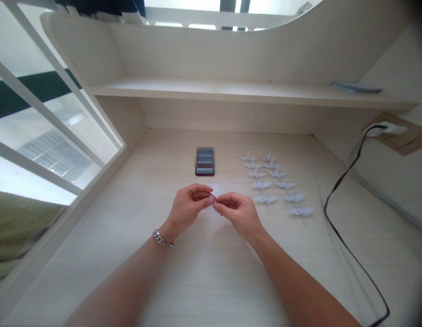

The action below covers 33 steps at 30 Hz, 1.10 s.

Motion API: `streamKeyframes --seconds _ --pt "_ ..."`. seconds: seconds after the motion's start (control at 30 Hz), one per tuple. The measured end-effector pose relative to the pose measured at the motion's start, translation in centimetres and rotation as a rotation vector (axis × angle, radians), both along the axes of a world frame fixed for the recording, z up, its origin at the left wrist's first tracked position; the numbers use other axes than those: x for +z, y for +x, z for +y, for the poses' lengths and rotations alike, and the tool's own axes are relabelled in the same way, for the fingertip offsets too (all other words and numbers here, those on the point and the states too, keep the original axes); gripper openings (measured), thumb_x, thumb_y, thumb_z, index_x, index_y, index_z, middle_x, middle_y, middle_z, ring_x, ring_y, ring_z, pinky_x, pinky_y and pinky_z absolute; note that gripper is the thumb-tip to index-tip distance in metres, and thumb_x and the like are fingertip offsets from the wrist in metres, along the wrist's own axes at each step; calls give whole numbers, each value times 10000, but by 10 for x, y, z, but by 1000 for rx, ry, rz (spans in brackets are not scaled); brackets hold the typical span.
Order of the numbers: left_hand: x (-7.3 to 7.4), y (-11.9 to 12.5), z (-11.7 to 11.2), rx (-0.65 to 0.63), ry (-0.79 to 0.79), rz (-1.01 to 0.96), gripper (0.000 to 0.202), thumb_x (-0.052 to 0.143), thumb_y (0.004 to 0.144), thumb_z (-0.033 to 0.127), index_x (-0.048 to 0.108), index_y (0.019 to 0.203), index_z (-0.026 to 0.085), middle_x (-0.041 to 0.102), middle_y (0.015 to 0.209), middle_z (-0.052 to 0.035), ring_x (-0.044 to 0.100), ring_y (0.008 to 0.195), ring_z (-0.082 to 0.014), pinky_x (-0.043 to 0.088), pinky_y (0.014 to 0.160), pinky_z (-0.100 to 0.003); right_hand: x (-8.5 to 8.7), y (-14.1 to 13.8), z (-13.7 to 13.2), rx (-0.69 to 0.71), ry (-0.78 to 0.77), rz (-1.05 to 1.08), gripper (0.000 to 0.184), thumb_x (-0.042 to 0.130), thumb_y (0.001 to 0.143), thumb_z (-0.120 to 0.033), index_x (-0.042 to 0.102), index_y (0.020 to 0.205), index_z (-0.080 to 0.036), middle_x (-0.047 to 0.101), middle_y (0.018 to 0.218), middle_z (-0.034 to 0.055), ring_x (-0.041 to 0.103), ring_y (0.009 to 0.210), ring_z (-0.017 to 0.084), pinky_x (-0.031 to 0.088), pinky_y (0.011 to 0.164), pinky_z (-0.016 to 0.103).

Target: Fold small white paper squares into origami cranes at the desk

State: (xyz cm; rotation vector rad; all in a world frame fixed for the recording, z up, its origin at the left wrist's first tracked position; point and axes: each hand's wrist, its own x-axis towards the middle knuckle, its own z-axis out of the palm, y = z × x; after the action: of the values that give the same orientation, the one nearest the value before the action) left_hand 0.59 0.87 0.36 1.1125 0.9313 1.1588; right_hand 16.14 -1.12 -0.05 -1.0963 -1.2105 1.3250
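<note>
My left hand [193, 200] and my right hand [237, 210] meet fingertip to fingertip over the middle of the desk. Both are closed in a pinch on a small folded white paper [216, 198], mostly hidden behind the fingers, so its exact shape cannot be made out. To the right of my right hand, several white paper cranes [262, 184] stand in two slanting columns with their wings spread. Just beyond my hands lies a phone [204, 162] with a blurred-out screen. A silver chain bracelet [162, 239] circles my left wrist.
The pale wooden desk [122, 218] has a raised shelf [211, 91] along its back, bearing a flat bluish item [356, 87] at the right. A black cable [347, 175] runs from a wall socket [393, 128] down the right side. White railings [37, 106] border the left.
</note>
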Motion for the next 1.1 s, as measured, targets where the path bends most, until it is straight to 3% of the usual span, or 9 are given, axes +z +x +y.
streamKeyframes --seconds 0.2,0.4,0.5,0.67,0.9,1.1 --pt "1 -1 0 -8 -13 -3 277 744 611 179 630 857 122 689 734 -54 633 688 -136 495 650 -235 0 -2 0 -21 25 -1 190 732 620 -315 679 741 -179 675 688 33 601 622 148 472 582 267" --pt "3 0 1 45 -18 11 211 705 663 227 641 841 133 661 685 -26 572 589 -91 427 527 -185 -2 -4 1 -35 -4 36 193 743 602 -309 668 725 -180 678 671 30 602 603 151 468 567 270" --pt "4 1 0 21 -9 -9 211 681 688 258 642 860 142 664 703 -28 575 600 -99 437 543 -203 -1 -3 0 -46 -8 48 195 744 601 -307 666 727 -179 680 677 31 605 611 153 471 577 274" --pt "3 1 0 13 7 4 273 740 616 202 633 860 143 681 725 -34 617 685 -134 476 648 -242 0 -4 -1 -35 20 23 171 730 622 -302 667 727 -183 675 689 33 603 629 156 469 593 276" --pt "3 -2 1 -11 0 -27 199 660 708 216 637 892 144 671 715 -32 579 598 -95 437 548 -198 2 -3 -1 -40 -5 49 175 740 607 -286 666 723 -178 671 665 26 594 606 144 463 571 264" --pt "6 -6 -1 -30 61 32 239 695 650 144 640 882 134 696 788 -66 638 743 -158 482 670 -240 3 -2 -1 -21 -26 61 178 750 591 -274 671 712 -170 664 643 17 578 567 124 451 546 249"
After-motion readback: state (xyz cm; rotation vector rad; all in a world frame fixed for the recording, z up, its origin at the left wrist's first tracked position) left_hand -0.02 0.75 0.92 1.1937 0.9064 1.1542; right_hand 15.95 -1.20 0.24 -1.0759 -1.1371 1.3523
